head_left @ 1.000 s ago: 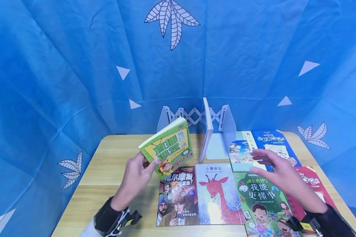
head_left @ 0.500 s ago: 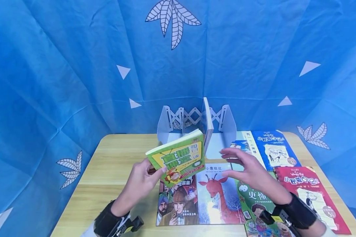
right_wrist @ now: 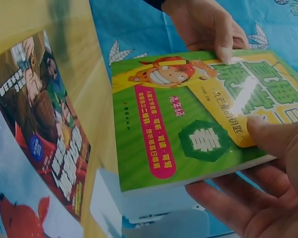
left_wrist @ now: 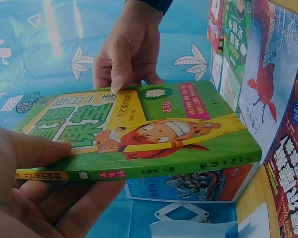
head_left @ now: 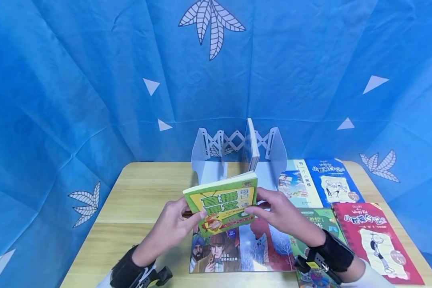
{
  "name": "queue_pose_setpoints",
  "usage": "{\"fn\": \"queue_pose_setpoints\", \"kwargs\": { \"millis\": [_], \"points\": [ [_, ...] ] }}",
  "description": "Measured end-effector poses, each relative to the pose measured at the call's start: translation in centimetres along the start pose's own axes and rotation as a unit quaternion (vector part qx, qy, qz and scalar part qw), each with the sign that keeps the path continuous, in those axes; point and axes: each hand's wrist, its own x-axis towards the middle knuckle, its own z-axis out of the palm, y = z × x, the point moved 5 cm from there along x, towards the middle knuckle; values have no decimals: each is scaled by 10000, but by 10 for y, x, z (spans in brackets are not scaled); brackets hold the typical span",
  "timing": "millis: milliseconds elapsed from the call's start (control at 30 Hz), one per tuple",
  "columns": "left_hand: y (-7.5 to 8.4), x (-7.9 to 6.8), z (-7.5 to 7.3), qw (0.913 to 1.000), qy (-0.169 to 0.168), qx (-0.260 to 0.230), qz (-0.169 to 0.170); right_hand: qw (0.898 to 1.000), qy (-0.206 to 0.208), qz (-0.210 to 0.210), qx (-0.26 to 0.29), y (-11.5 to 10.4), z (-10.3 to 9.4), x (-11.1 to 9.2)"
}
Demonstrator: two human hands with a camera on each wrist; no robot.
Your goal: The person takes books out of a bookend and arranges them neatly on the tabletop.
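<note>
A green and yellow book [head_left: 225, 204] is held up in front of the bookend rack, cover facing me. My left hand [head_left: 178, 222] grips its left edge, the spine side in the left wrist view, thumb on the cover and fingers beneath. At the opposite edge my right hand [head_left: 279, 210] pinches it the same way, with the right thumb [right_wrist: 273, 136] on the cover. Behind it stands a white expandable book rack [head_left: 203, 160] with one thin book [head_left: 251, 146] upright in it. Under the held book lie a detective comic [head_left: 216, 256] and a red deer book [head_left: 270, 248].
To the right lie a green children's book [head_left: 318, 220], a red diary book [head_left: 381, 244], a blue diary book [head_left: 333, 182] and a pale book [head_left: 295, 188]. A wooden table [head_left: 147, 192] carries everything. A blue patterned curtain [head_left: 111, 80] surrounds it.
My left hand has carried the green and yellow book to the right and slightly down, turning it more level. My right hand has come left from above the other books and taken hold of its right edge.
</note>
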Motion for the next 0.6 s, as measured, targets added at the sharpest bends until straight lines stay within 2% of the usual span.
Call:
{"fn": "queue_pose_setpoints", "kwargs": {
  "millis": [167,400,467,600],
  "points": [
    [-4,-1,-2,9992,-170,-125,-326,9998,78,-150,-70,-2,5,0],
    [-18,-2,-8,9929,-212,-304,-1130,9981,335,-472,-220,-6,15,2],
    [-21,-2,-9,9917,-179,-346,-1229,9984,366,-415,-146,-6,17,2],
    [-25,-4,-9,9909,-25,-507,-1245,9991,410,-41,-80,-4,20,1]
  ]
}}
